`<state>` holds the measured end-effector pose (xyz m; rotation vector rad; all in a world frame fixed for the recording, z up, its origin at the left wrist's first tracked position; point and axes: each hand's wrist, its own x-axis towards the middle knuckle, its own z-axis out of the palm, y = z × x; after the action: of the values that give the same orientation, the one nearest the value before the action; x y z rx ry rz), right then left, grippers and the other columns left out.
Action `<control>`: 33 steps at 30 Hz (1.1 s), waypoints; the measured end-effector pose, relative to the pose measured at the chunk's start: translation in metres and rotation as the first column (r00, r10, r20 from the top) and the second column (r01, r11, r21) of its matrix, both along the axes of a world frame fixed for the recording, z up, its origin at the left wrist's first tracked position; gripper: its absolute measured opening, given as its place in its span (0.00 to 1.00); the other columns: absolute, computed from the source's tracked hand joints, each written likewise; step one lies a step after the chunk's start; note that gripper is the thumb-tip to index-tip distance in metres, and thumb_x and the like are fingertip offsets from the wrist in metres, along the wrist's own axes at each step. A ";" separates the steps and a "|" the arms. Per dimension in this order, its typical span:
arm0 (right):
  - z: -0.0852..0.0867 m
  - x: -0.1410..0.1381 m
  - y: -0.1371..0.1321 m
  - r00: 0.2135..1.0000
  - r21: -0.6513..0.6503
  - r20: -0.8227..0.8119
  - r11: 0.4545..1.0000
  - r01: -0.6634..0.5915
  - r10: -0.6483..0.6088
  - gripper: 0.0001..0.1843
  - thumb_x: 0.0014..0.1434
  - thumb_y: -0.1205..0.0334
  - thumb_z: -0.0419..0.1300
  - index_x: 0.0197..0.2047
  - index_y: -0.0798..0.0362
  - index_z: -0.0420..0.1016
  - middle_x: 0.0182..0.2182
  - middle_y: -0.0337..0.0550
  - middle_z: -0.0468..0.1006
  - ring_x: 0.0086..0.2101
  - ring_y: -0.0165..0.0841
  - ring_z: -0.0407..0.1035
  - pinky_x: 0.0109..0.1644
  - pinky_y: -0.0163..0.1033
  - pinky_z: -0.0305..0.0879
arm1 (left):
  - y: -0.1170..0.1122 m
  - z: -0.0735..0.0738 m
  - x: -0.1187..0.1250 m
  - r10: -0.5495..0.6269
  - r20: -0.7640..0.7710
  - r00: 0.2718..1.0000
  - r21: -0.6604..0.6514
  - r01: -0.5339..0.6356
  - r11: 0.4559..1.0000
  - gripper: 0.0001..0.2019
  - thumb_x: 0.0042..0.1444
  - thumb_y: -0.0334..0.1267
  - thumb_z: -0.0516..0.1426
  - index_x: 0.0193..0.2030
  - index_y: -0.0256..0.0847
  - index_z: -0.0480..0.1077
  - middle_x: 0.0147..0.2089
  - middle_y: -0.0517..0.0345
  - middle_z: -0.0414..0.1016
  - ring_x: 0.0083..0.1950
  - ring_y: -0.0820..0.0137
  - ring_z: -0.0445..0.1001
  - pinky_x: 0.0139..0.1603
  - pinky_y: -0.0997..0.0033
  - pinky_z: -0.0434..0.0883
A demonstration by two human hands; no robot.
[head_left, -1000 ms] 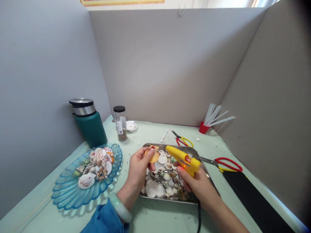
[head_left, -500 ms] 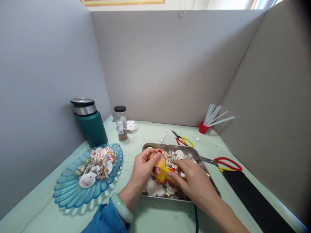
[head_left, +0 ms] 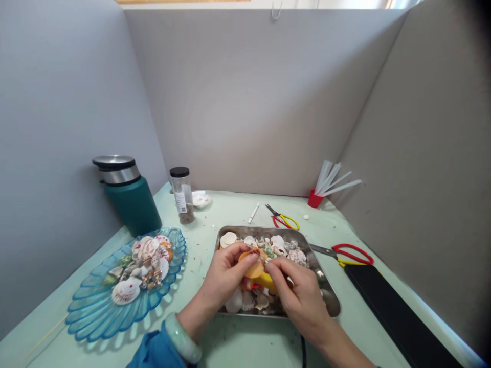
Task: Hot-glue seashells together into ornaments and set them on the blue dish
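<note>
My left hand (head_left: 222,276) is closed on an orange scallop shell (head_left: 251,267), held over a metal tray (head_left: 329,296) full of mixed seashells. My right hand (head_left: 297,296) pinches at the shell's right edge, fingertips touching it; something small may be between them, too small to name. The yellow glue gun (head_left: 264,280) lies in the tray beneath both hands, mostly hidden, its black cord running toward me. A pale green bangle and a blue sleeve show on my left wrist.
A blue glass dish (head_left: 88,312) of shells sits at left, a teal flask (head_left: 128,197) and a small jar (head_left: 181,194) behind it. Two pairs of scissors (head_left: 284,221) (head_left: 347,253), a red cup of glue sticks (head_left: 320,191) and a black pad (head_left: 395,319) lie to the right.
My right hand set the glue gun down in the tray and came to the orange shell. Both hands moved lower and nearer to me.
</note>
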<state>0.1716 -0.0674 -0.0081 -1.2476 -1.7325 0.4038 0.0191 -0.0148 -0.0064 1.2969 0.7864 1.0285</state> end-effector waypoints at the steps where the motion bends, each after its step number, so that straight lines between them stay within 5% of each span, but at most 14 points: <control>1: 0.000 0.000 0.000 1.000 -0.013 -0.014 1.000 -0.006 0.006 0.13 0.64 0.61 0.50 0.28 0.52 0.68 0.24 0.38 0.71 0.25 0.29 0.64 0.31 0.33 0.58 | -0.001 0.001 0.000 0.000 -0.004 1.000 -0.006 0.000 1.000 0.10 0.51 0.43 0.60 0.33 0.37 0.73 0.24 0.61 0.71 0.17 0.78 0.65 0.14 0.80 0.63; 22: -0.002 0.003 0.000 0.979 -0.170 -0.203 0.983 -0.064 0.028 0.20 0.64 0.54 0.50 0.22 0.53 0.61 0.18 0.33 0.58 0.21 0.26 0.54 0.25 0.32 0.51 | -0.003 0.006 0.001 0.001 -0.041 0.999 0.019 0.000 1.000 0.09 0.49 0.41 0.61 0.27 0.37 0.74 0.22 0.60 0.71 0.15 0.77 0.66 0.14 0.79 0.62; 33: -0.004 -0.001 -0.002 0.986 -0.073 -0.163 0.997 0.017 -0.029 0.14 0.61 0.56 0.55 0.26 0.53 0.67 0.22 0.36 0.69 0.24 0.28 0.61 0.29 0.33 0.58 | -0.004 0.006 -0.001 -0.003 0.022 1.000 -0.003 0.003 1.000 0.10 0.48 0.42 0.62 0.34 0.38 0.75 0.25 0.57 0.74 0.15 0.76 0.68 0.15 0.78 0.64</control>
<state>0.1711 -0.0694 -0.0117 -1.2480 -1.5749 0.5437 0.0181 -0.0190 -0.0001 1.2818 0.7688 1.0373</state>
